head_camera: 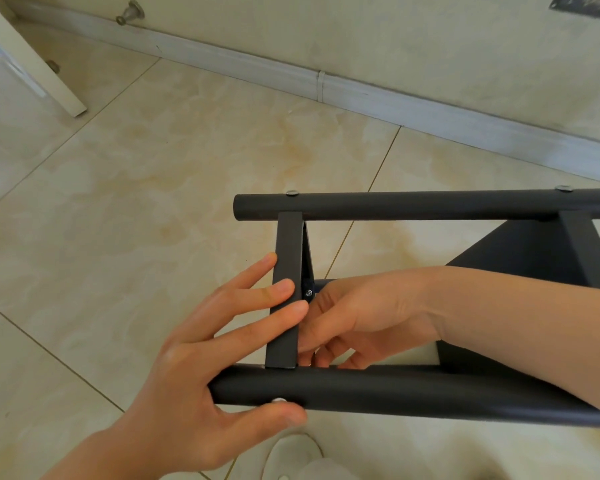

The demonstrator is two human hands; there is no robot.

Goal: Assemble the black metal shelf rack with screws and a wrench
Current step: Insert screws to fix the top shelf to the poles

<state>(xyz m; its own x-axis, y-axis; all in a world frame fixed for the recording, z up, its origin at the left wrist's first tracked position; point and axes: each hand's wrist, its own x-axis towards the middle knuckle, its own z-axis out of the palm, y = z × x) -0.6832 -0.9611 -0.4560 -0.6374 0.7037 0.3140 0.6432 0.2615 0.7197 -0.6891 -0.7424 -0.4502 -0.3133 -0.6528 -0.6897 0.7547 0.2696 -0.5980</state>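
Because the left hand [194,368] only presses straight fingers [290,311] on the crossbar [288,244] of the black rack [430,204], lying on the floor [153,202] at lower right, the bar may shift and misalign the bolt [308,292]. The right hand [361,313] curls behind it, and I cannot tell what it holds.

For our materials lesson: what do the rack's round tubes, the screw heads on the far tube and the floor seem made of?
Round tubes: probably metal, matt black coating; even dull sheen.
Screw heads: bare silvery metal; they glint.
Floor: seemingly glazed ceramic tile; glossy marbled cream, grout lines.
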